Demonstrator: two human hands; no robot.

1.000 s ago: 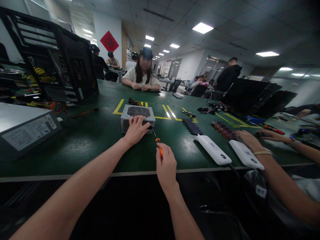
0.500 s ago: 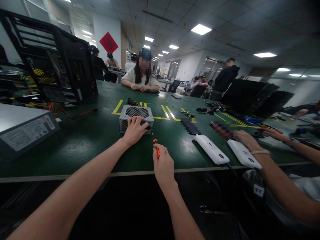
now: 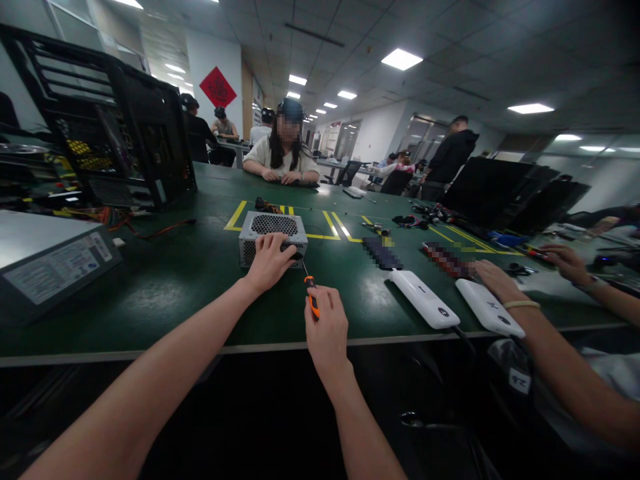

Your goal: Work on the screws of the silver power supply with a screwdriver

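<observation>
A grey computer power supply (image 3: 247, 244) with a perforated top sits on the green table in front of me. My left hand (image 3: 273, 259) grips its front side, fingers bent over the near top edge and thumb toward its right. In my right hand (image 3: 327, 320) is a screwdriver (image 3: 311, 293) with an orange and black handle, fingers wrapped round it. Its thin shaft points up and away, the tip at the unit's lower right front corner. Whether the tip sits in a screw is too small to tell.
A black computer case (image 3: 125, 127) and a larger grey box with a label (image 3: 57, 267) stand left. To the right lie a phone (image 3: 381, 253) and white power banks (image 3: 425, 299). A co-worker's hands (image 3: 500, 280) work at far right; another person (image 3: 283, 150) sits opposite.
The screwdriver has shifted slightly up and left, its shaft now reaching the power supply's corner. My left hand stays put. The co-worker's far hand at the right has moved a little.
</observation>
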